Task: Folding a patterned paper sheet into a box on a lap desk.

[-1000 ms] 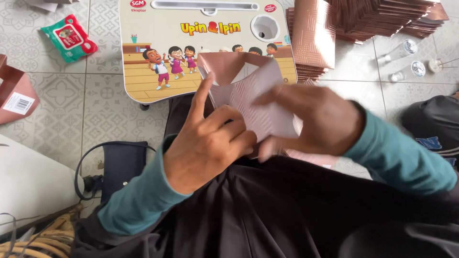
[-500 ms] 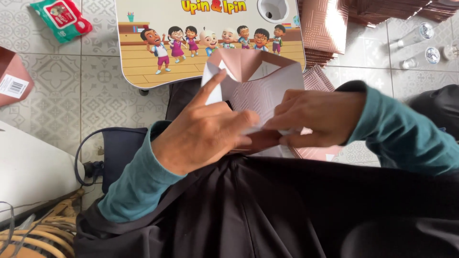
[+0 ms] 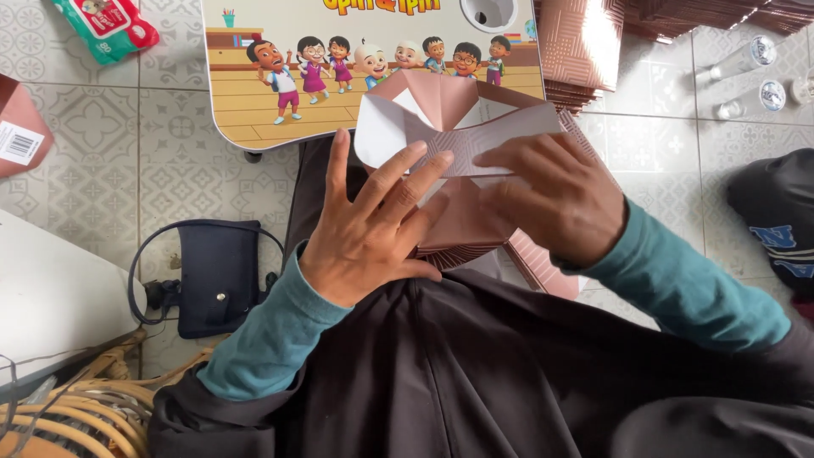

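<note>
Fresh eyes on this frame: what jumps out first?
Dead centre, the left hand and right hand press on a half-folded pink-brown cardboard box held over a dark-clothed lap. Just beyond it at top sits a small table with bright cartoon children, and a stack of flat box blanks lies at upper right on the patterned tile floor.

A single head-worn view was taken from above, aimed steeply down at the lap and close to both hands. The tiled floor [image 3: 102, 153] and the near edge of a small cartoon-printed table [image 3: 254, 110] were caught along the top.
</note>
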